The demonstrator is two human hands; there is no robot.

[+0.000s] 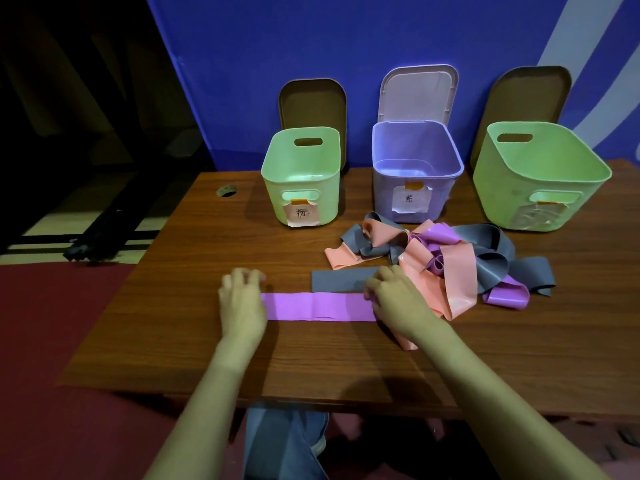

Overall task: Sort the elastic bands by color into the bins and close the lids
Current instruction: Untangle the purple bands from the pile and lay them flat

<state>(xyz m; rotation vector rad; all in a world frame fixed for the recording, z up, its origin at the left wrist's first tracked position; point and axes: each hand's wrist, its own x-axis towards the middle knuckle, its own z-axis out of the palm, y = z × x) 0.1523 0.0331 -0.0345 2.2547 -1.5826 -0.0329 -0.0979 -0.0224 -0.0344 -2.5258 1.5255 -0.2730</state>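
A purple band (317,306) lies flat and stretched out on the wooden table (207,341). My left hand (242,303) rests on its left end with fingers spread. My right hand (394,299) pinches its right end with curled fingers. Behind it lies a flat grey band (341,278). A tangled pile of pink, purple and grey bands (446,261) sits to the right. Three open bins stand at the back: a small green bin (301,174), a purple bin (415,168) and a large green bin (536,174).
Each bin's lid stands upright behind it against the blue wall: a brown lid (311,102), a pale lid (419,91) and another brown lid (526,98). Paper labels hang on the bin fronts. A round cable hole (226,191) sits at the table's back left.
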